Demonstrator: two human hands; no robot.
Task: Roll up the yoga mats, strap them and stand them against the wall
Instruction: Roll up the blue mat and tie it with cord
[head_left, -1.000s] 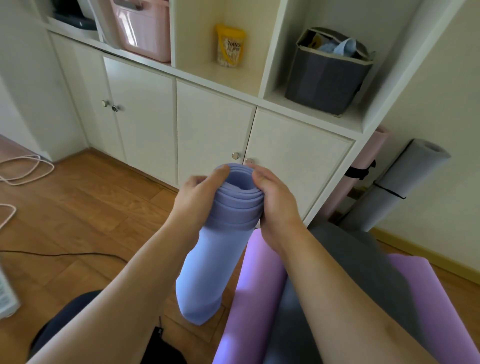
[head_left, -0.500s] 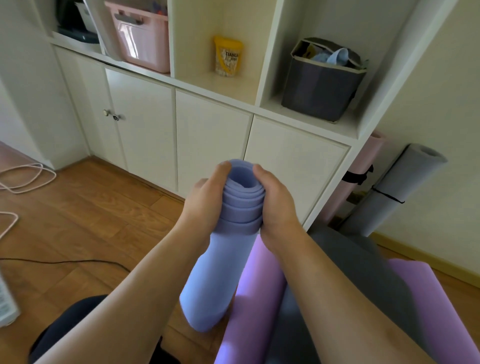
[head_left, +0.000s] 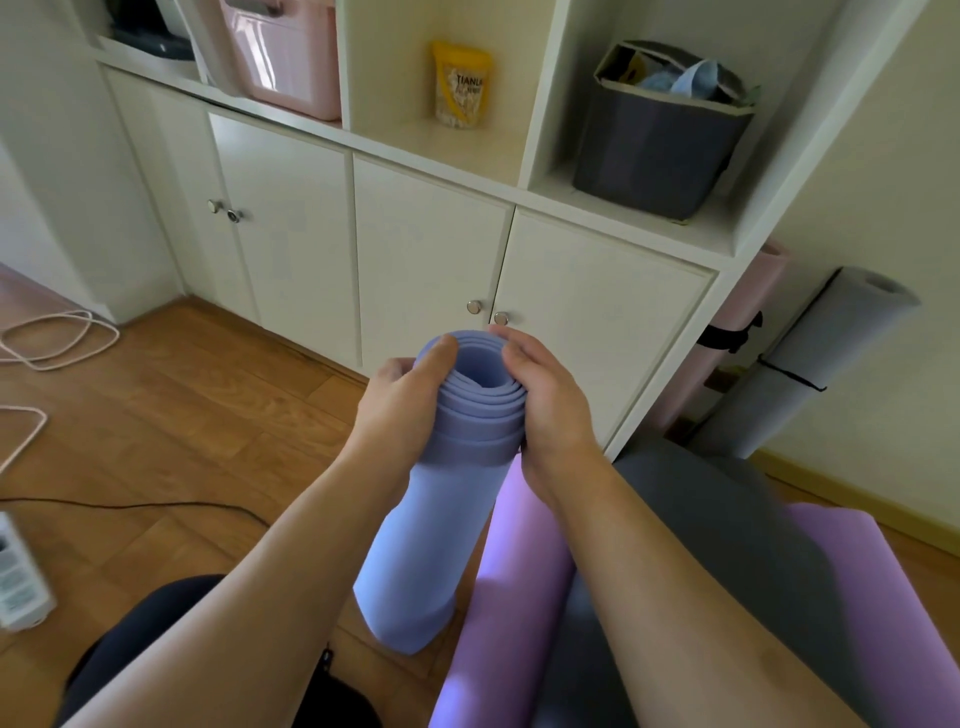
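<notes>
Wooden plank floor (head_left: 171, 415) runs to a white cupboard (head_left: 426, 244); its cubbies hold a dark fabric bin (head_left: 654, 145) of cloths and a pink plastic box (head_left: 283, 57). Both hands, left (head_left: 400, 400) and right (head_left: 550, 395), have fingers clamped around the upright rolled blue yoga mat (head_left: 431, 525) standing on the floor.

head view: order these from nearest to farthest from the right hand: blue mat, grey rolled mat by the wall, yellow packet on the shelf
1. blue mat: gripped by the right hand at its top.
2. grey rolled mat: off to the right, leaning on the wall.
3. yellow packet: up in the shelf cubby.
</notes>
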